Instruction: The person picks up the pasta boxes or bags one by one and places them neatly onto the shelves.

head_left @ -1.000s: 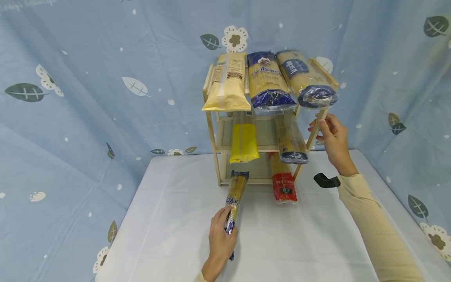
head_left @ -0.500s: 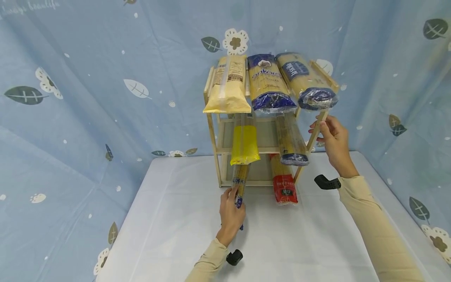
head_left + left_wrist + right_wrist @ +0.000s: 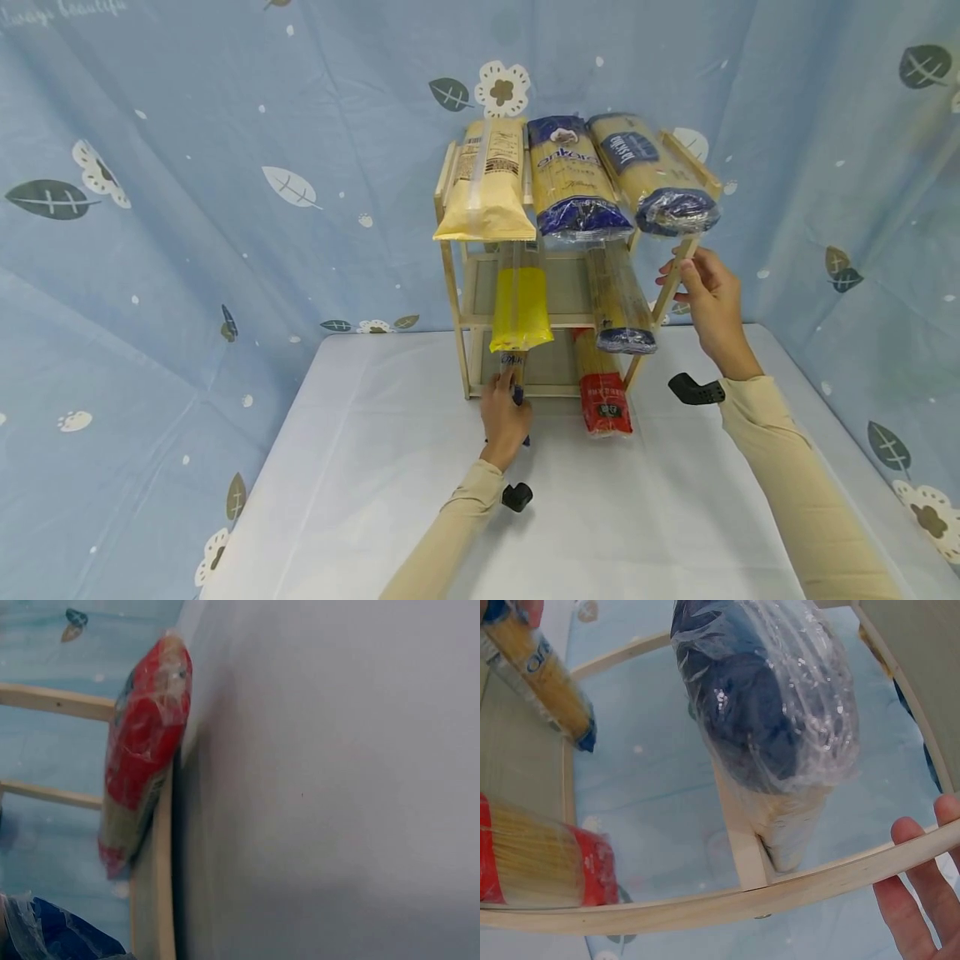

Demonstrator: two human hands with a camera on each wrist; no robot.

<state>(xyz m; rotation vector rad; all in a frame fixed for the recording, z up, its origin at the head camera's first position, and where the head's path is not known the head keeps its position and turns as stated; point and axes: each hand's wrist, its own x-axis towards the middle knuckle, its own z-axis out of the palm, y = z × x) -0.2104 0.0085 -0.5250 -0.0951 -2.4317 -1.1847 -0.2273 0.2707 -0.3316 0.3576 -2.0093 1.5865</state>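
Observation:
My left hand [image 3: 504, 422] grips a slim clear-and-blue packet of spaghetti [image 3: 512, 359] at the bottom level of a wooden shelf rack [image 3: 457, 325]. The yellow packet above hides part of it. In the right wrist view the spaghetti packet [image 3: 546, 671] reaches inward over the bottom board; the left wrist view catches crumpled blue wrapping [image 3: 71, 930] at its lower corner. My right hand [image 3: 716, 312] holds the rack's front right post [image 3: 670, 287], fingers around the wood [image 3: 840, 877]. A red-ended pasta packet [image 3: 606, 404] lies on the bottom level at the right.
Three pasta packets lie on top: a cream one [image 3: 483, 187], a blue-ended one [image 3: 573, 179] and a clear one [image 3: 652, 171]. The middle level bears a yellow packet [image 3: 521, 308] and a dark-ended packet [image 3: 622, 300]. A white-covered table [image 3: 360, 483] and patterned curtain [image 3: 225, 167] surround the rack.
My left hand has carried the spaghetti packet forward and slightly right, from in front of the rack into its bottom level. My right hand has stayed on the post.

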